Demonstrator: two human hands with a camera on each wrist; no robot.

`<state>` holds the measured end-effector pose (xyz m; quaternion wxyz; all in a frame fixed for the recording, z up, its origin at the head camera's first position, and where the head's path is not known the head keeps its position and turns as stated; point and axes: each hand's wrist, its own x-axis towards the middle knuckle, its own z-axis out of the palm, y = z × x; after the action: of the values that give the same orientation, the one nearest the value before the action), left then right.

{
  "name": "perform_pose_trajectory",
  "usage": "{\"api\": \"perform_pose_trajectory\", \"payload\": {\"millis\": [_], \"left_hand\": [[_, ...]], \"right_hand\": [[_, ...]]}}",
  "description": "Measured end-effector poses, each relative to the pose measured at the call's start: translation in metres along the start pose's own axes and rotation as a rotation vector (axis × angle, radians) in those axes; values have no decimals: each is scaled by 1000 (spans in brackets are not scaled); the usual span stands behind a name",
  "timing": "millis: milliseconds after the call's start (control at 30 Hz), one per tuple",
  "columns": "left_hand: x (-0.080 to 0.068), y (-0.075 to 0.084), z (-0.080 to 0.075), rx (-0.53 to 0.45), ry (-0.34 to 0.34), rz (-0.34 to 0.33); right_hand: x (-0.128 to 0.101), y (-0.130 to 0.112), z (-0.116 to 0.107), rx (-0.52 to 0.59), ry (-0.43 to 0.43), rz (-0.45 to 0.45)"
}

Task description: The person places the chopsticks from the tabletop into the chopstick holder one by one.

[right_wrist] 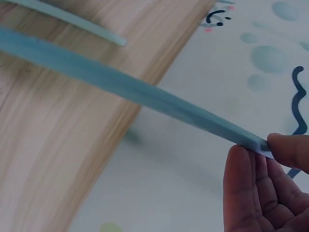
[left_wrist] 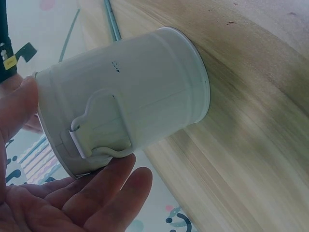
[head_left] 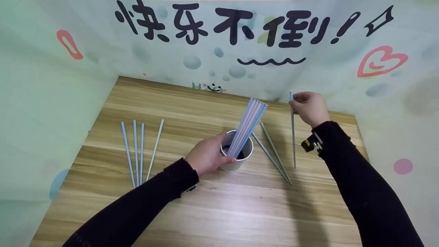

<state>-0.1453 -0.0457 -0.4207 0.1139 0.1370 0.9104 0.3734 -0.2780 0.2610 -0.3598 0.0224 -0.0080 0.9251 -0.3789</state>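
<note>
Left hand [head_left: 206, 156] curled round white metal cup [head_left: 236, 157], mid-table on wooden tabletop [head_left: 219, 206]; thumb and fingers against cup wall. Bundle of pastel chopsticks [head_left: 247, 126] standing tilted inside cup. Right hand [head_left: 309, 108] pinching top end of single grey-blue chopstick [head_left: 293, 137], held near upright at far right table edge. Two grey chopsticks [head_left: 274, 154] flat between cup and held chopstick. Four chopsticks [head_left: 140, 152] lying left, well apart from cup.

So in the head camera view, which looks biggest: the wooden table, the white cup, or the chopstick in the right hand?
1. Wooden table, by far.
2. The chopstick: longer than the cup, but much thinner.
3. White cup: shorter but wider, so these two are close.
</note>
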Motion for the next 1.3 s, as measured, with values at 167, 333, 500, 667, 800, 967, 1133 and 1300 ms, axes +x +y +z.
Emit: {"api": "perform_pose_trajectory", "payload": {"millis": [167,333,500,667,800,967,1133,1300], "left_hand": [[-1,-1,-1,-14,6,-4],[-1,-2,-1,-21,15,11],[-1,-2,0,-21,18,21],[-2,-2,1,-18,19,26],[-2,-2,0,-24,19,35],[-1,-1,0,-25,16,33],[-1,0,1,-20,16,17],[-1,0,1,-6,12,14]], "right_hand": [[-5,-12,-4,75,19,5],[-10,-24,-9,153,54,-1],[-15,-37,-14,276,89,-15],[-19,-49,-21,416,118,-35],[-21,-57,-26,543,136,-53],[-23,-62,-26,583,152,-56],[-25,-67,-24,647,166,-59],[-27,-73,-21,704,168,-64]]}}
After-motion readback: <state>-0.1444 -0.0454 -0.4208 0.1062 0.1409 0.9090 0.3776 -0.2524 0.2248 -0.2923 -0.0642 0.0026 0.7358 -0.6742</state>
